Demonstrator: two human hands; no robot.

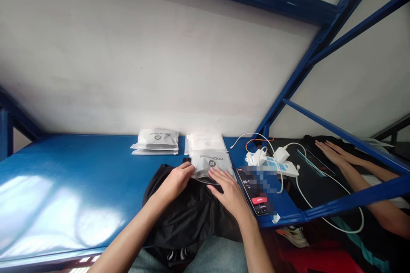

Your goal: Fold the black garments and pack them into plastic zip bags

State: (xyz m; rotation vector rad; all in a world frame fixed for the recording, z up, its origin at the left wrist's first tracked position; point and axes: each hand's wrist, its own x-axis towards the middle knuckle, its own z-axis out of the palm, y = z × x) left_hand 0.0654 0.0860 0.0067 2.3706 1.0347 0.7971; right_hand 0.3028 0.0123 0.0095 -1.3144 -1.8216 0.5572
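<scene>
The flat, grey-white plastic pouch is lying at my twelve o'clock; I am judging it light, soft, slippery, best edge-held. My left hand is seemingly pinching its eight-o'clock edge; my right hand is resting at five, fingers apart.

Phone and power strip right of front pouch

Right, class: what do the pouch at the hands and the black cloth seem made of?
Pouch: probably thin plastic with a frosted finish, as it looks cloudy and crinkled. Black cloth: likely smooth synthetic fabric, given its soft folds and faint sheen.
</scene>
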